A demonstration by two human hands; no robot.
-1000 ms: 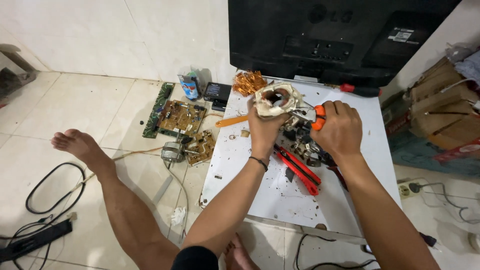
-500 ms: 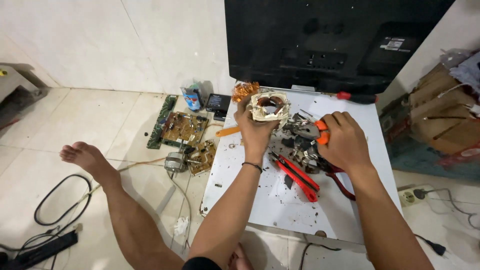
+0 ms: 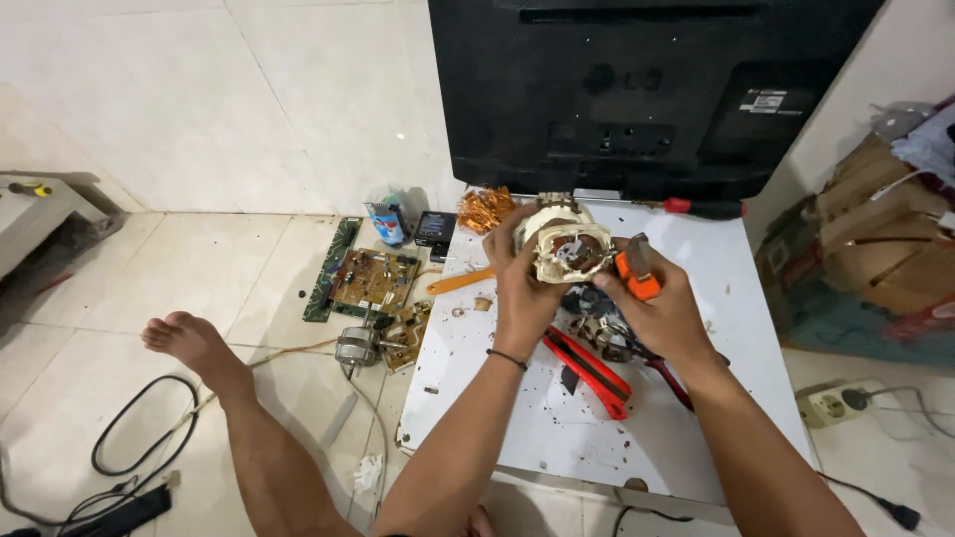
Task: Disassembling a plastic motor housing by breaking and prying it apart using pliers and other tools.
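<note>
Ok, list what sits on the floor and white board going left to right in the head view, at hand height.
Bare foot → green circuit board → orange-handled tool → left hand → motor stator → right hand → cardboard boxes.

Materials and finishes at the work surface

Motor stator point(image 3: 563, 242): cream, matt insulation over dull metal, coppery windings inside; tool point(image 3: 637, 270): orange plastic grip, grey metal tip; white board point(image 3: 696, 418): smooth painted surface (speckled with dark debris); pliers point(image 3: 589, 366): red glossy plastic handles; copper wire tangle point(image 3: 484, 209): bright, shiny; television back point(image 3: 647, 89): black matt plastic; floor tiles point(image 3: 229, 268): glazed, smooth
</note>
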